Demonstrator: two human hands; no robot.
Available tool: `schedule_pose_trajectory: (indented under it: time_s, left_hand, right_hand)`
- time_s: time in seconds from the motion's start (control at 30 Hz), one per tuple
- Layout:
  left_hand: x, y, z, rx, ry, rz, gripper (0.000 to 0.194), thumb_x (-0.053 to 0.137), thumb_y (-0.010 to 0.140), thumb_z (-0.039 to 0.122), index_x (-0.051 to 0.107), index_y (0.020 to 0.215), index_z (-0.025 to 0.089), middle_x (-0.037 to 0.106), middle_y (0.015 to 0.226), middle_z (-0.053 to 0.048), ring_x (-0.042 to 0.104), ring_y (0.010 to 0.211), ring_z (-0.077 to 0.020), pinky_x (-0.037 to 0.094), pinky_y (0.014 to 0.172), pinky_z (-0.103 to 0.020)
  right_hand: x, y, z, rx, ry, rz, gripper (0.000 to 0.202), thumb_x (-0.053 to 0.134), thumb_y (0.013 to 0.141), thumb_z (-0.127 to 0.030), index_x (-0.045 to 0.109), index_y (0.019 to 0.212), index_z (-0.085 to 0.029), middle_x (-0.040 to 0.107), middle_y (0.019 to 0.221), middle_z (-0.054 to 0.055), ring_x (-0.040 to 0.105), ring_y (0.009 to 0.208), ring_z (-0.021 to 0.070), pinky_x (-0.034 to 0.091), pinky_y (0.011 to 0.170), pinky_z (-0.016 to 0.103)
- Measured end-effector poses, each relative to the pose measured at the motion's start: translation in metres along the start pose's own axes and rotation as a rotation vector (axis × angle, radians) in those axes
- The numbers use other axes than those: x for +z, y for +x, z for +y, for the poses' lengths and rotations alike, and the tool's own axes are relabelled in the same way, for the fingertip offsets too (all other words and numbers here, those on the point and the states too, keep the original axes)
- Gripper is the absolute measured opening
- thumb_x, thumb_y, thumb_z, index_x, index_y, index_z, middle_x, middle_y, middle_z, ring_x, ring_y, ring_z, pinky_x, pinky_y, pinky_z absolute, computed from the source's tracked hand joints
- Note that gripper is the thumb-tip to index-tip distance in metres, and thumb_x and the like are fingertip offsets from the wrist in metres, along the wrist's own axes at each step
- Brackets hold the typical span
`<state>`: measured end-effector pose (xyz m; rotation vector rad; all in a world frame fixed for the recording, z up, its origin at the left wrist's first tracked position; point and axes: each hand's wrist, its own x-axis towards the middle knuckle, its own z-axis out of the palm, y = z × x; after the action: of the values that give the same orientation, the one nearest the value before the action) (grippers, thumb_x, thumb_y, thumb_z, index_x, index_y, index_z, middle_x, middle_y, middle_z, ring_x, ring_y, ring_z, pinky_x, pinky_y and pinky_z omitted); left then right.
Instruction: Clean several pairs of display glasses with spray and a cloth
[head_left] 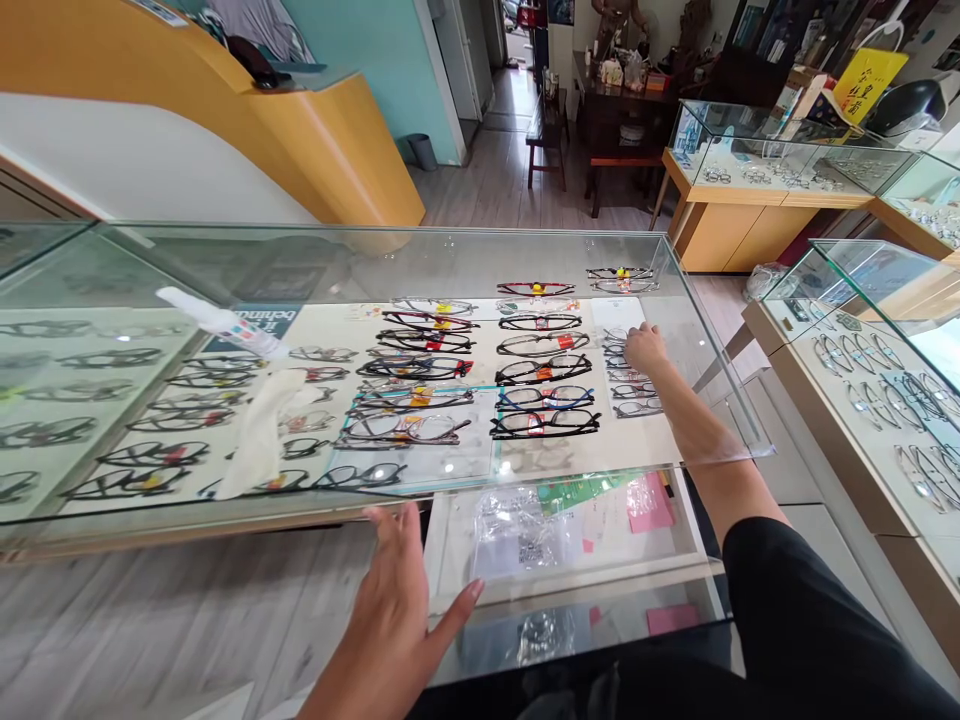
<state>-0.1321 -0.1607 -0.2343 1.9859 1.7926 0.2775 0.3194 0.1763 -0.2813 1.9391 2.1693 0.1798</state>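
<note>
My right hand [646, 350] reaches into the glass display case [420, 238], over the right-hand column of eyeglasses [637, 408]. Its fingers are bent down at the frames, and what they hold, if anything, is hidden. In front of the case's near edge, my left hand [401, 590] is spread with nothing in it, left of the pulled-out drawer [442, 540]. Rows of dark-framed glasses [545, 424] lie inside the case. On the glass top at the left are a white bottle [221, 322] lying on its side and a crumpled white cloth [262, 430].
The drawer holds clear plastic bags [521, 530] and pink paper [649, 503]. More glass cases [885, 390] stand at the right. A wooden counter [345, 150] rises behind the left side, and a dark table [626, 110] stands at the back.
</note>
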Motion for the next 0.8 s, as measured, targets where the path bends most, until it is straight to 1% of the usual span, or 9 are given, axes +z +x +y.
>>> schedule_pose_trajectory:
  time_s: [0.17,0.33,0.47,0.57,0.63,0.8]
  left_hand:
    - [0.0,-0.001,0.0,0.002,0.0,-0.001,0.116,0.058,0.105,0.064,-0.028,0.174,0.028,-0.026,0.182,-0.028,-0.002,0.169,-0.0558,0.037,0.122,-0.083]
    - [-0.001,-0.001,0.001,-0.004,-0.008,-0.008,0.114,0.057,0.105,0.063,-0.028,0.174,0.029,-0.028,0.182,-0.027,0.001,0.169,-0.0567,0.039,0.121,-0.083]
    - [0.001,-0.004,0.008,-0.014,-0.017,0.043,0.114,0.057,0.103,0.066,-0.023,0.176,0.028,-0.023,0.184,-0.026,0.007,0.169,-0.0575,0.043,0.119,-0.082]
    - [0.002,-0.006,0.013,-0.04,-0.009,0.09,0.11,0.053,0.104,0.067,-0.018,0.177,0.027,-0.019,0.186,-0.024,0.008,0.17,-0.056,0.04,0.122,-0.083]
    - [0.003,-0.007,0.009,-0.041,-0.005,0.083,0.111,0.054,0.103,0.068,-0.018,0.177,0.026,-0.02,0.186,-0.023,0.007,0.171,-0.0562,0.038,0.122,-0.083]
    - [0.003,-0.01,-0.008,-0.052,0.014,-0.009,0.122,0.06,0.098,0.072,-0.021,0.176,0.025,-0.024,0.184,-0.025,0.006,0.17,-0.0582,0.039,0.122,-0.083]
  right_hand:
    - [-0.002,0.001,0.0,0.061,0.065,0.06,0.039,0.072,0.104,-0.04,0.07,0.136,-0.018,0.07,0.144,0.012,0.07,0.129,0.0288,0.061,0.109,0.054]
    - [-0.003,0.004,-0.001,0.133,0.127,0.122,0.037,0.071,0.105,-0.038,0.07,0.136,-0.018,0.07,0.143,0.012,0.069,0.131,0.0293,0.06,0.11,0.054]
    - [0.0,0.01,-0.001,0.144,0.153,0.137,0.038,0.071,0.105,-0.038,0.068,0.137,-0.018,0.071,0.141,0.012,0.07,0.128,0.029,0.061,0.108,0.054]
    - [0.003,0.016,0.001,0.126,0.156,0.122,0.037,0.072,0.104,-0.038,0.069,0.136,-0.019,0.072,0.14,0.012,0.07,0.126,0.0288,0.061,0.107,0.053]
    - [0.005,0.02,0.002,0.105,0.149,0.106,0.035,0.073,0.104,-0.037,0.07,0.134,-0.019,0.072,0.14,0.013,0.07,0.127,0.0288,0.061,0.107,0.053]
    - [0.009,0.027,0.003,0.051,0.122,0.06,0.037,0.074,0.103,-0.038,0.07,0.135,-0.018,0.072,0.141,0.013,0.071,0.127,0.0292,0.062,0.107,0.053]
